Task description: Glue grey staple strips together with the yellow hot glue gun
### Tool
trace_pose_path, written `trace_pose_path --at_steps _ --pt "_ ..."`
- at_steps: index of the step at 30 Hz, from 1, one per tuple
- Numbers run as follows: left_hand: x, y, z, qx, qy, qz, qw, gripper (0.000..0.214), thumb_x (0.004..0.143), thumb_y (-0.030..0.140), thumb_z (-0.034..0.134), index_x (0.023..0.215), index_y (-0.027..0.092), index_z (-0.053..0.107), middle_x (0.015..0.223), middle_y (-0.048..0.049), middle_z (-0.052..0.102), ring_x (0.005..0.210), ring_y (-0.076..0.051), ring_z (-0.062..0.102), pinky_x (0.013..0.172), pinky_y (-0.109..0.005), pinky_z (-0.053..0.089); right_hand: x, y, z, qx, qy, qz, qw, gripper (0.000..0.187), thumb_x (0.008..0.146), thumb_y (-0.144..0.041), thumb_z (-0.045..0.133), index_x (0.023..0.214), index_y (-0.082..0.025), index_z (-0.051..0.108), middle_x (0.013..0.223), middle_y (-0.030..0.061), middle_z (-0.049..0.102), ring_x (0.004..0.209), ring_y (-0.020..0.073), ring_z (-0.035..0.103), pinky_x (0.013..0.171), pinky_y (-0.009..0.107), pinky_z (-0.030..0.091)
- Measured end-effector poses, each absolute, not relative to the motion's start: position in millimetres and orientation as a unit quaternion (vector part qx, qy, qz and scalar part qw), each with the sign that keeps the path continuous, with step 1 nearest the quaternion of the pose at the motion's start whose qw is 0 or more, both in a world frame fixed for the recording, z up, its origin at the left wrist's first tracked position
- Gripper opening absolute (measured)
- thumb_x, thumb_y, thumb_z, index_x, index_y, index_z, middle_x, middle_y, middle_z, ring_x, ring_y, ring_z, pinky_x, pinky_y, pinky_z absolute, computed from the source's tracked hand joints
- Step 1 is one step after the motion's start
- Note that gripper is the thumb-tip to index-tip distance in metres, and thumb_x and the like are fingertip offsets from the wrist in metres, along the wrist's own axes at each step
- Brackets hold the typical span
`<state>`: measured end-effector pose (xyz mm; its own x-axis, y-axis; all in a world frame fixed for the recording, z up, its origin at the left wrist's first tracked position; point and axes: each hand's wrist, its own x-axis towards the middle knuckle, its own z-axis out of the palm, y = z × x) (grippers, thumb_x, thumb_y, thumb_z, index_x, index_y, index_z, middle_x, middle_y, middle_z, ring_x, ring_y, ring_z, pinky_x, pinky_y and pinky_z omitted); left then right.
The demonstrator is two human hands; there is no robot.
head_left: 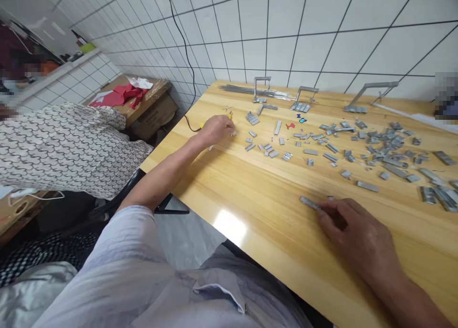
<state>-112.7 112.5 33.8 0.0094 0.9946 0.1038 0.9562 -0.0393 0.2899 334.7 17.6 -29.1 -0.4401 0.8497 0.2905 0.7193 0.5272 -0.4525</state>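
Note:
My left hand (216, 130) is reaching to the far left part of the table, its fingers closed around a yellow tool (231, 115). Only small yellow bits of it show on either side of the hand; a black cord (189, 123) runs up to it. My right hand (358, 232) rests low over the table at the right, thumb and forefinger pinching one end of a small grey strip (309, 203). The strip's other end points left, close to the tabletop. Another small grey piece (330, 197) shows just behind the right fingertips.
Many small grey blocks (386, 139) lie scattered over the right of the wooden table (250, 185). Along the tiled wall stand several grey angled frames (304, 99) and a bundle of thin metal rods (246, 90). Red cloth (123, 95) lies on a cardboard box (153, 106) at left.

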Motion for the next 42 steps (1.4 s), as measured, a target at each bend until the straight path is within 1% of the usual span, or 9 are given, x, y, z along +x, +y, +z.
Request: trace_pose_path --at_steps 5,9,11,16,22,30,36,39,42 --pt "-118 110 25 0.695 0.707 0.120 0.050 0.026 0.088 0.021 0.063 0.101 0.021 0.086 0.108 -0.0072 0.083 0.101 -0.024 0.075 0.094 -0.033 0.056 335 17 -29 -0.474 -0.836 0.130 0.244 0.024 0.100 -0.044 0.053 0.095 -0.027 0.069 0.087 0.0056 0.074 0.075 0.0259 0.072 0.062 0.039 0.049" --pt "-119 107 27 0.695 0.707 0.119 0.047 0.029 0.092 0.021 0.061 0.108 0.021 0.085 0.114 -0.0077 0.083 0.104 -0.024 0.076 0.096 -0.033 0.055 334 18 -28 -0.471 -0.836 0.133 0.249 0.024 0.098 -0.045 0.055 0.093 -0.027 0.070 0.084 0.0047 0.074 0.071 0.0248 0.071 0.058 0.037 0.046" --pt "-118 105 27 0.695 0.708 0.120 0.047 0.030 0.093 0.022 0.061 0.111 0.020 0.085 0.114 -0.0079 0.083 0.104 -0.025 0.076 0.095 -0.033 0.055 334 18 -28 -0.471 -0.836 0.132 0.248 0.024 0.098 -0.044 0.055 0.095 -0.027 0.072 0.086 0.0047 0.075 0.072 0.0250 0.071 0.058 0.038 0.047" --pt "-118 103 23 0.692 0.710 0.122 0.038 0.029 0.090 0.020 0.061 0.108 0.018 0.084 0.106 -0.0095 0.083 0.098 -0.025 0.076 0.089 -0.033 0.055 334 18 -26 -0.475 -0.837 0.120 0.244 0.025 0.098 -0.044 0.053 0.095 -0.027 0.070 0.087 0.0057 0.075 0.075 0.0263 0.072 0.062 0.040 0.050" --pt "-119 107 18 0.698 0.702 0.135 0.023 0.028 0.091 0.020 0.060 0.108 0.017 0.082 0.113 -0.0114 0.082 0.107 -0.027 0.075 0.094 -0.034 0.053 334 18 -26 -0.473 -0.840 0.120 0.239 0.026 0.099 -0.045 0.053 0.094 -0.026 0.071 0.085 0.0061 0.075 0.074 0.0263 0.072 0.060 0.040 0.050" --pt "-120 109 10 0.698 0.704 0.131 0.016 0.026 0.091 0.020 0.061 0.105 0.019 0.082 0.108 -0.0094 0.082 0.102 -0.026 0.075 0.087 -0.033 0.053 334 20 -28 -0.463 -0.844 0.115 0.245 0.027 0.098 -0.046 0.055 0.094 -0.026 0.072 0.085 0.0049 0.075 0.071 0.0251 0.072 0.059 0.039 0.050" --pt "-113 102 15 0.704 0.703 0.100 -0.003 0.030 0.095 0.021 0.057 0.114 0.019 0.080 0.109 -0.0114 0.081 0.105 -0.027 0.071 0.090 -0.036 0.052 335 18 -28 -0.462 -0.845 0.112 0.244 0.027 0.101 -0.045 0.052 0.096 -0.026 0.071 0.088 0.0059 0.076 0.075 0.0259 0.073 0.062 0.040 0.052" --pt "-110 99 18 0.707 0.703 0.073 -0.019 0.032 0.097 0.020 0.053 0.117 0.020 0.079 0.113 -0.0114 0.081 0.108 -0.028 0.069 0.091 -0.037 0.052 334 18 -27 -0.459 -0.846 0.109 0.248 0.026 0.100 -0.044 0.052 0.095 -0.026 0.070 0.087 0.0057 0.075 0.074 0.0262 0.073 0.060 0.040 0.051" --pt "-110 99 20 0.711 0.699 0.074 -0.023 0.034 0.097 0.018 0.052 0.118 0.019 0.079 0.116 -0.0120 0.080 0.110 -0.029 0.069 0.092 -0.038 0.052 333 19 -25 -0.456 -0.849 0.106 0.246 0.026 0.100 -0.044 0.052 0.095 -0.026 0.070 0.085 0.0058 0.075 0.072 0.0263 0.073 0.058 0.039 0.050"
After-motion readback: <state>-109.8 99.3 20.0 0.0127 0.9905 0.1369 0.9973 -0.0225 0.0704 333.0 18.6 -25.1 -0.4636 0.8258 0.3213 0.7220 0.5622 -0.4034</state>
